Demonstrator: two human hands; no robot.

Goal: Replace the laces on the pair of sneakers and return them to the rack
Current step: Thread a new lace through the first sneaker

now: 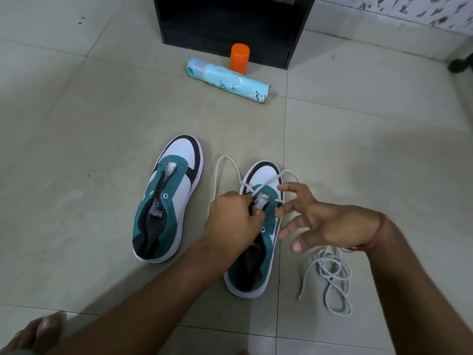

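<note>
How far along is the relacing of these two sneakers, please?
Done: the old laces look removed; the left sneaker has bare eyelets. In hand: the right sneaker has a white lace through its front eyelets only; the left hand pinches at the eyelets, the right hand is spread open beside it. Left: finish this one, thread the spare lace, return both to the rack.

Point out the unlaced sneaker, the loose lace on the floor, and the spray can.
unlaced sneaker [167, 201], head view, teal side panel.
loose lace [332, 275], head view, middle of the coil.
spray can [227, 79], head view, middle of the body.
</note>
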